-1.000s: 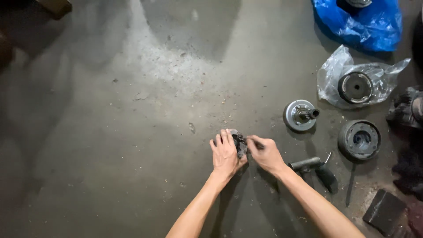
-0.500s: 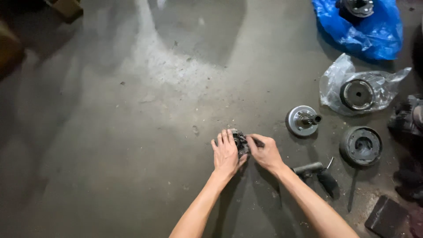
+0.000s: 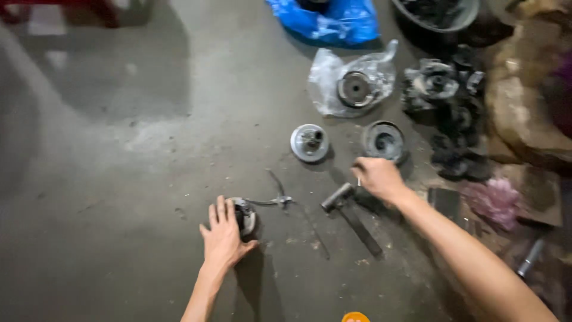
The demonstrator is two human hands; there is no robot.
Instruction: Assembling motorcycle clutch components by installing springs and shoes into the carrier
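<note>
A small round grey metal part (image 3: 245, 216) is pinned on the concrete floor (image 3: 119, 179) by the left hand (image 3: 223, 234), fingers spread flat. A thin pin (image 3: 358, 180) is pinched by the right hand (image 3: 376, 177), just above a dark hammer (image 3: 351, 214).

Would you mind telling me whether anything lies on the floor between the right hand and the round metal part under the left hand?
Yes. A thin three-armed metal piece lies between the right hand and the round metal part under the left hand. The hammer lies just below the right hand.
</note>
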